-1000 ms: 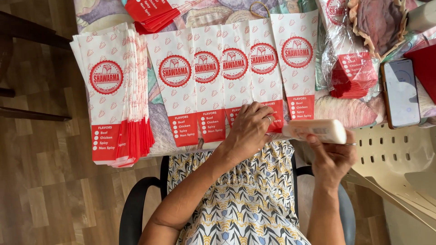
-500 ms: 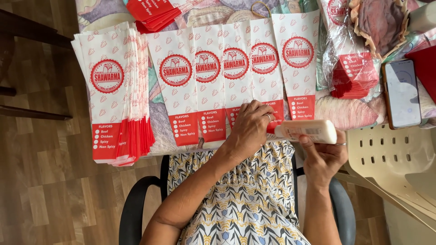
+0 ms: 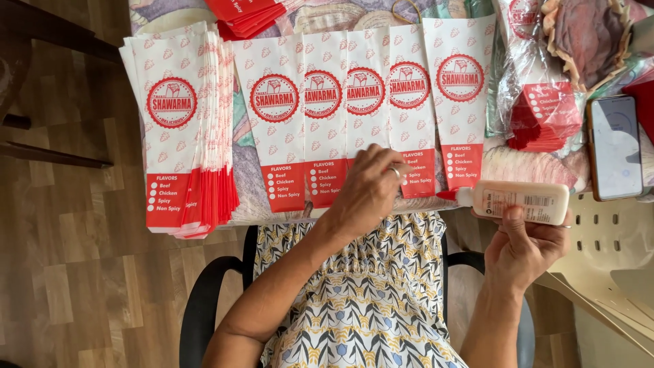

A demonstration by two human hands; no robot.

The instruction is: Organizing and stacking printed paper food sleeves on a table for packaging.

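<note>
Head view, person seated at a table edge. Left hand [image 3: 368, 191] lies palm down on the lower ends of the fanned bags [image 3: 354, 116], fingers curled and pressing on the red printed bands near the table's edge; it grips nothing, just rests flat on the paper. A ring shows on one finger.

Right hand [image 3: 528, 242] is closed around a glue bottle [image 3: 521, 201], thumb on top, fingers wrapped underneath. Bottle lies sideways, white body with a label, red nozzle pointing left toward the bags, tip just beside the bottom corner of the rightmost bag. Bottle sits past the table edge, over the person's lap side.

Fanned bags: five white paper sleeves with red round logos, overlapping left to right in a row across the middle of the table. A thick stack [image 3: 180, 129] of the same bags lies to the left, apart from the row, its lower ends hanging over the table edge. More red-edged bags [image 3: 248, 13] at the top. A plastic-wrapped pack [image 3: 538, 95] of bags lies to the right of the row. A phone [image 3: 614, 146] lies face up at far right, screen dark. Patterned cloth [image 3: 245, 157] covers the table. Person sits on a black chair [image 3: 204, 300], wood floor [image 3: 82, 272] at left.
</note>
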